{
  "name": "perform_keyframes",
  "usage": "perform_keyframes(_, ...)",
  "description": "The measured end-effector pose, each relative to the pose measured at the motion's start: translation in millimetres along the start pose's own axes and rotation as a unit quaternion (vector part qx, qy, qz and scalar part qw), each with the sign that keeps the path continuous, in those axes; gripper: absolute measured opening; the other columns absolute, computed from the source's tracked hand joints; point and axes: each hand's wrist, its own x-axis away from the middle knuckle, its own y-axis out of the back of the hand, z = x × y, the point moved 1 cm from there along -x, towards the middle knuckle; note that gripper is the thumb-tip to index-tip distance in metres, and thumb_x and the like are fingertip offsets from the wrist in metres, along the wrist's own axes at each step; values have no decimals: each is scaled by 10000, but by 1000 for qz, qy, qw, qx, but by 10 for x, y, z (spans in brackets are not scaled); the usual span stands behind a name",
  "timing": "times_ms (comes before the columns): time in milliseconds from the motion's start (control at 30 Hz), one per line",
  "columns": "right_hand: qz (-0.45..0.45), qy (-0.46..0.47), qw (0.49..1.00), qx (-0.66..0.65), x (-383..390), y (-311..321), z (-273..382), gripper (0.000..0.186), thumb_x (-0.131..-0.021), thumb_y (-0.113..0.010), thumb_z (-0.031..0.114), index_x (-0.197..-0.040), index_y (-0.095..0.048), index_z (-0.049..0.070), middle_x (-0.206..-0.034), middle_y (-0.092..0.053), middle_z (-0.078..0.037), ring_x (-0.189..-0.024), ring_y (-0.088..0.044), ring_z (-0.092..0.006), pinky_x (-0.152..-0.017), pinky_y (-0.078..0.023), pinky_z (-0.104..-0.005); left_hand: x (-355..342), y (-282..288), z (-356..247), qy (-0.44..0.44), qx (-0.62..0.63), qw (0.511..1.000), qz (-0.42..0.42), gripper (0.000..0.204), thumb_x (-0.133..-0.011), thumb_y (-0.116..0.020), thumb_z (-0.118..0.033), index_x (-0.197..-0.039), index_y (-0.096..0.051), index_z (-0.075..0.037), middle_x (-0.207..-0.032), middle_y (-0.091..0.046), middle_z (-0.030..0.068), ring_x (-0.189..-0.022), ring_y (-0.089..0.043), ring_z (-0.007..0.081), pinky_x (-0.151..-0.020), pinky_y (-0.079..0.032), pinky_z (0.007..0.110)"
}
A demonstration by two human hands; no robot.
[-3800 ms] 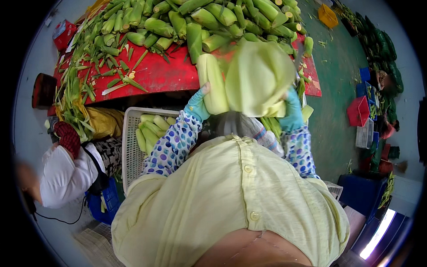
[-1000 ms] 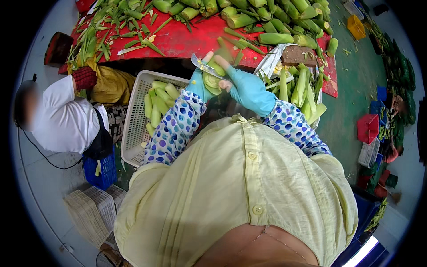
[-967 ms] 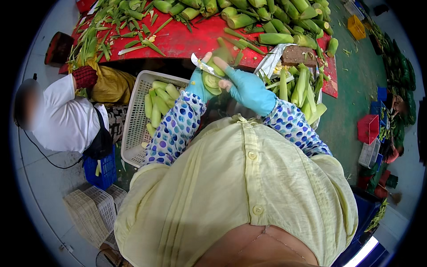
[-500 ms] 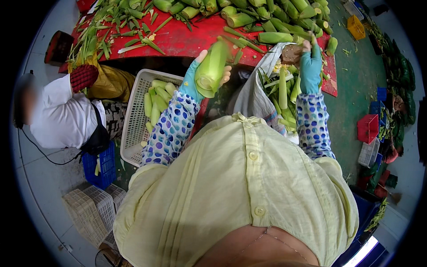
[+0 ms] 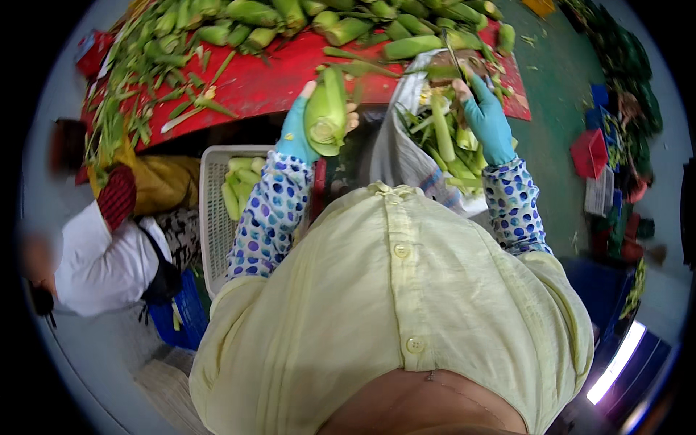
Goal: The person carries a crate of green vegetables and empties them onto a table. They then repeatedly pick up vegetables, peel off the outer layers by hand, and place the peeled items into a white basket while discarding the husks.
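An ear of corn (image 5: 326, 109) in its green husk is gripped in my left hand (image 5: 296, 130), its pale stem end toward me. That hand wears a teal fingerless glove. My right hand (image 5: 487, 116), gloved alike, is closed around what looks like a thin knife (image 5: 452, 52), its narrow blade pointing away over the table edge. The knife's handle is hidden by the fingers. Below the right hand, a grey-white sack (image 5: 395, 148) gapes open, filled with pale green husk pieces (image 5: 441, 127).
Unpeeled corn ears (image 5: 348, 30) and loose husk leaves cover the red table (image 5: 268, 83). A white basket (image 5: 210, 210) at left holds peeled pale-green ears (image 5: 235, 190). Beside it sits a person in a white top (image 5: 109, 257). Blue crates (image 5: 181, 312) stand nearby.
The view has shifted, so the table and baskets appear displaced. My right hand has come inward and nearer to the sack's mouth. My left hand still holds the ear of corn.
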Motion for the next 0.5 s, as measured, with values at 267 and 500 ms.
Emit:
perform_keyframes(267, 26, 99, 982, 156, 307, -35, -162, 730, -1042, -561, 456, -1628, -242, 160, -1336, -633, -274, -1140, -663, -450, -963, -513, -467, -387, -388, 160, 45, -30, 998, 11, 708, -1009, -561, -557, -1464, -499, -19, -1351, -596, 288, -946, -692, 413, -835, -629, 482)
perform_keyframes(500, 283, 110, 930, 206, 129, -628, 461, 769, -1044, -553, 417, -1648, -132, 196, -977, -701, -241, -896, -688, -443, -774, -526, -509, -476, -600, 309, 36, -73, 997, -14, 716, -1004, -525, -586, -1459, -519, -33, -1415, -565, 295, -1268, -594, 415, -1097, -477, 572)
